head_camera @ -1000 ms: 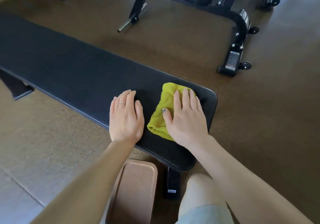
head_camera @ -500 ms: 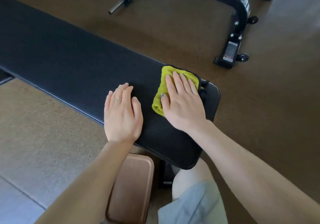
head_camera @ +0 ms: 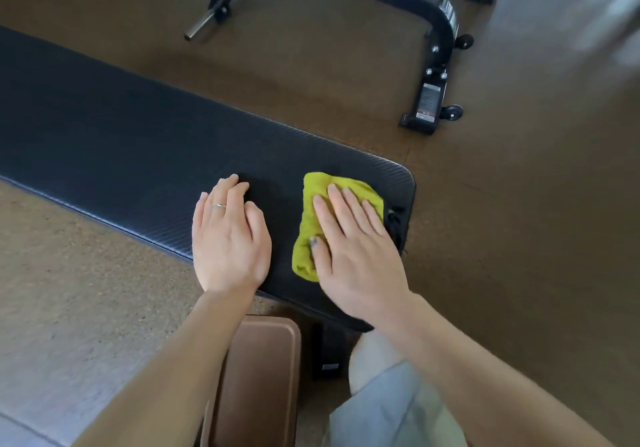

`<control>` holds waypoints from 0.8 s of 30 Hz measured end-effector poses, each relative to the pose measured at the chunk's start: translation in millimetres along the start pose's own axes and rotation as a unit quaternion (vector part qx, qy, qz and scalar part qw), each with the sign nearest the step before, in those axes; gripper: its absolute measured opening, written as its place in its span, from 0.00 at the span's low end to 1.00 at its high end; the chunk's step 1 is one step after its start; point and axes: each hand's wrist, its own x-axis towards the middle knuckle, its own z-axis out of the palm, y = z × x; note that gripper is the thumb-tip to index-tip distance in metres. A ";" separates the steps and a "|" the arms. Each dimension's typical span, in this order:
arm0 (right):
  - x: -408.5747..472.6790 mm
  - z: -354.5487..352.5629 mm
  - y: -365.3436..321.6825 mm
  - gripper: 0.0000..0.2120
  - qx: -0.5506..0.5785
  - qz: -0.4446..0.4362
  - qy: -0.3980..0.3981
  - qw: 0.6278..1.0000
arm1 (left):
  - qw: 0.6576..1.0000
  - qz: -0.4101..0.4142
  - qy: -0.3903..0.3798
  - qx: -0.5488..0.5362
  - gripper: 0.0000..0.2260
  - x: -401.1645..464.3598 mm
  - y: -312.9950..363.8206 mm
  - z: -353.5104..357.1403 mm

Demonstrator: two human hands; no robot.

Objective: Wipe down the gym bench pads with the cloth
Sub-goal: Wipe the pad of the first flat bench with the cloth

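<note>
A long black bench pad (head_camera: 131, 135) runs from the far left to its rounded right end in front of me. A crumpled yellow-green cloth (head_camera: 311, 204) lies on that right end. My right hand (head_camera: 356, 249) presses flat on the cloth with straight fingers, covering most of it. My left hand (head_camera: 230, 238), with a ring on one finger, rests flat on the bare pad just left of the cloth, near the pad's front edge.
A brown rectangular box (head_camera: 259, 377) stands on the floor under the pad's near edge, beside the black bench leg (head_camera: 327, 349). My knee in light shorts (head_camera: 388, 405) is at the bottom right. Another black gym machine frame (head_camera: 436, 51) with wheels stands behind on the brown floor.
My right hand slid the cloth away toward the pad's far right edge and then back a little toward me. The left hand stayed flat on the pad. The camera view shifted slightly.
</note>
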 end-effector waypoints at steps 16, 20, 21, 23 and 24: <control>10.8 -2.8 24.5 0.29 0.014 0.086 0.031 0.996 | 1.000 0.014 0.005 -0.016 0.20 2.7 -1.1 2.2; 71.2 -8.1 57.0 0.28 0.013 0.173 0.005 0.985 | 1.000 0.006 0.005 -0.019 0.21 3.4 0.4 1.4; 69.2 -5.9 51.9 0.28 0.023 0.186 0.011 0.982 | 1.000 0.004 0.006 -0.020 0.21 2.8 0.3 1.2; 38.9 0.4 28.6 0.29 0.034 0.201 0.035 0.978 | 1.000 -0.001 0.005 -0.022 0.20 0.6 -0.2 1.1; 14.4 2.9 11.9 0.30 0.036 0.204 0.047 0.977 | 1.000 -0.002 0.003 -0.023 0.20 -0.2 -0.2 1.0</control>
